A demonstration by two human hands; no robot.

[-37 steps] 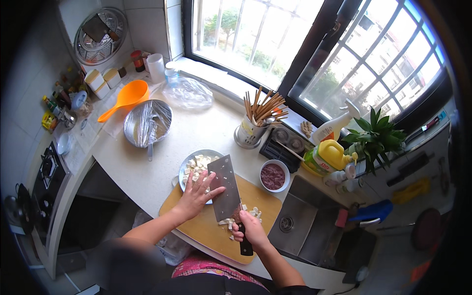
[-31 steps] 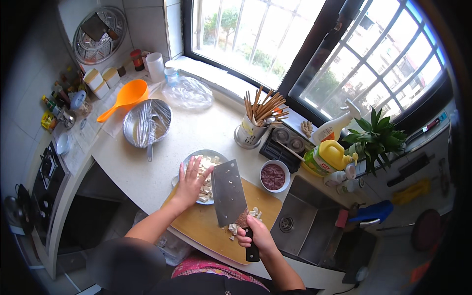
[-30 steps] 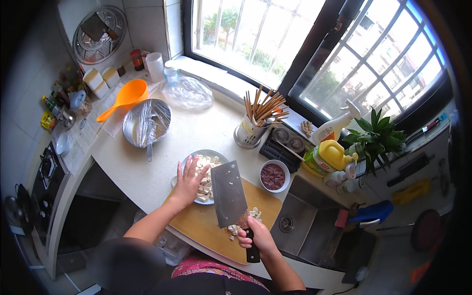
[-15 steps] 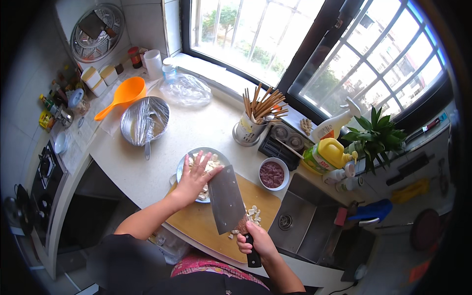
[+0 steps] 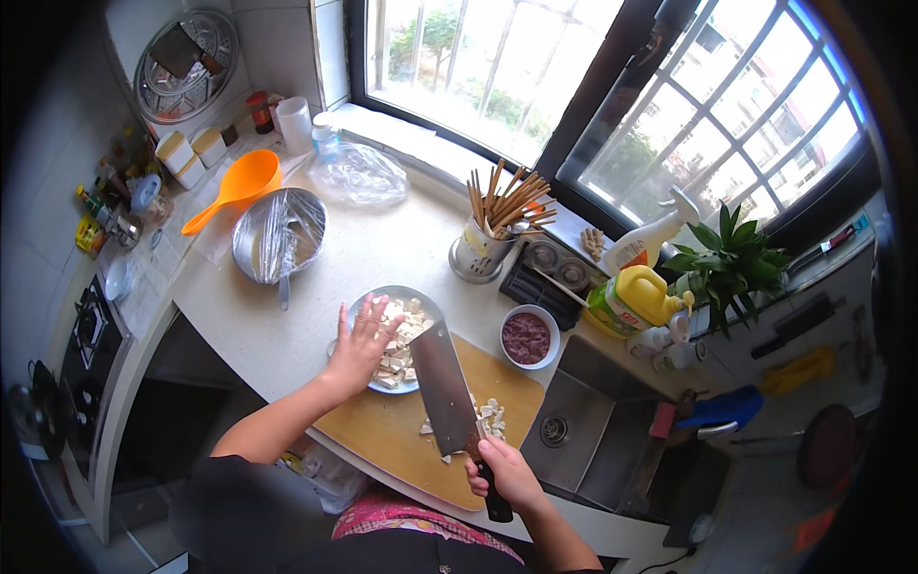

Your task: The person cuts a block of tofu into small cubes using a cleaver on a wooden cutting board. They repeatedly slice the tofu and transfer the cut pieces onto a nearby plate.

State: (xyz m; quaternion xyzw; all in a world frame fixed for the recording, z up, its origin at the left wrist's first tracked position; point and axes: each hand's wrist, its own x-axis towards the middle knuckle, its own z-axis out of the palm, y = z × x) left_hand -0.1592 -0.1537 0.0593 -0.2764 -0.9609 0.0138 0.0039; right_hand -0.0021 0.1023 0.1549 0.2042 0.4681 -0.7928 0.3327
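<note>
With its fingers wrapped round the dark handle, my right hand [image 5: 503,474] holds a broad cleaver [image 5: 443,387]. The blade points away from me over the wooden cutting board [image 5: 373,440], and its far end reaches the rim of a pale bowl. White diced pieces [image 5: 406,359], of a food I cannot identify, fill that bowl [image 5: 394,290]. Over the bowl's left side my left hand [image 5: 358,352] is spread, its fingertips above the pieces; whether they touch is unclear. More white bits [image 5: 491,417] lie on the board right of the blade, partly hidden by it.
A small bowl of dark reddish mince [image 5: 527,339] stands beyond the board, beside the sink [image 5: 574,435]. Farther back are a chopstick holder [image 5: 481,251], a yellow jug [image 5: 639,301] and a spray bottle [image 5: 660,230]. A film-covered metal bowl [image 5: 277,237] and an orange strainer [image 5: 247,182] sit at left.
My left hand has moved left, from beside the blade's tip to the bowl's left side, uncovering more white pieces. The cleaver has shifted slightly right and remains in my right hand.
</note>
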